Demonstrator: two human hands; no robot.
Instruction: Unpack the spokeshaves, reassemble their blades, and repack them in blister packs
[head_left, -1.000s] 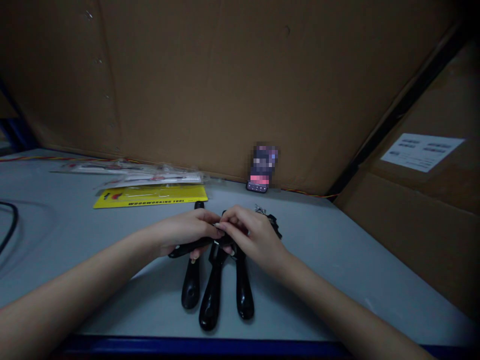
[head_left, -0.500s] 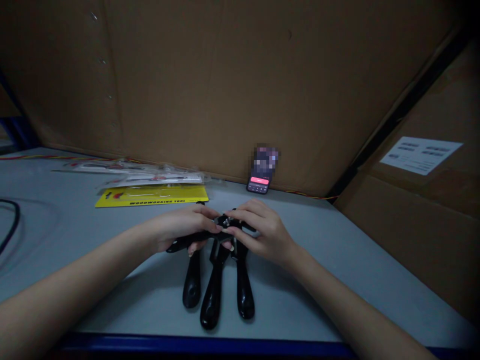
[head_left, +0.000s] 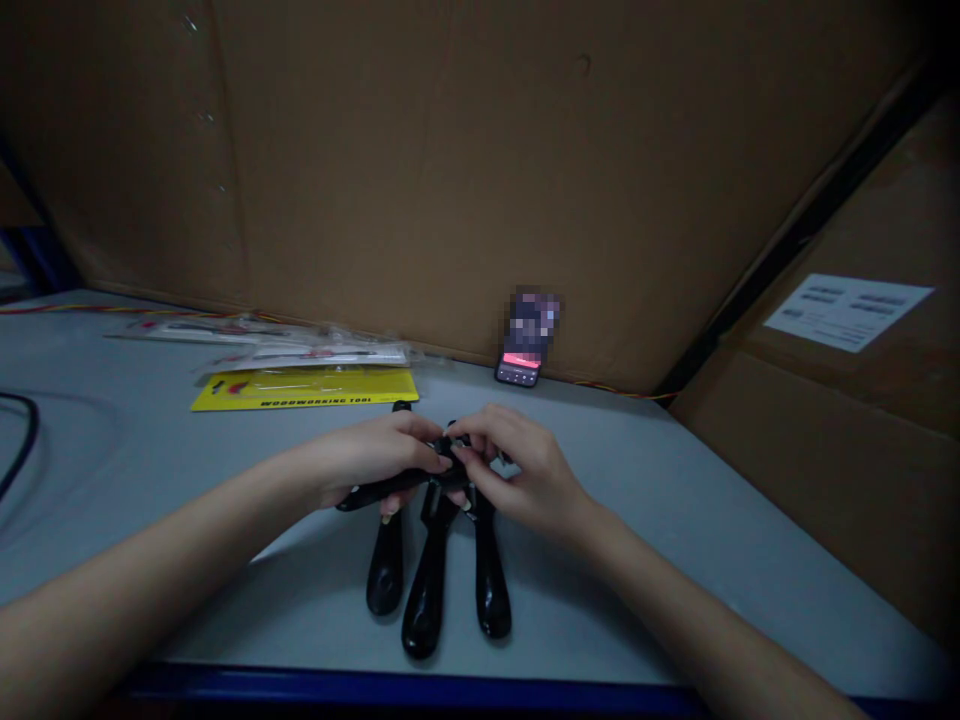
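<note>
1. Held the black tool (head_left: 386, 489) in the left hand (head_left: 390, 455), slanting across the palm, with its handle toward the forearm and its head between both hands.
2. Clamped the left hand on the tool, with thumb on top and fingers curled beneath.
3. Bent the right hand (head_left: 517, 460) over the tool's head, with thumb and forefinger touching it near the left thumb. Could not tell whether the right fingertips were fully pinched together, or on which small part.
4. Saw three black handles (head_left: 425, 605) below the hands, pointing toward the body: one under the left hand, one between the hands, one just under the right hand. Lost sight of their upper parts behind fingers and tool.
5. Found a yellow card (head_left: 315, 391) lettered "WOODWORKING TOOL" beyond the left hand, with clear packets (head_left: 322, 354) overlapping behind it.
6. Spotted a lit phone (head_left: 519, 368) beyond the right hand, leaning on the cardboard (head_left: 390, 180), with much of its screen blurred.
7. Noted a black cable (head_left: 28, 440) on the table (head_left: 247, 590), well left of the left hand, and a labelled box (head_left: 832, 410) well right of the right hand.
</note>
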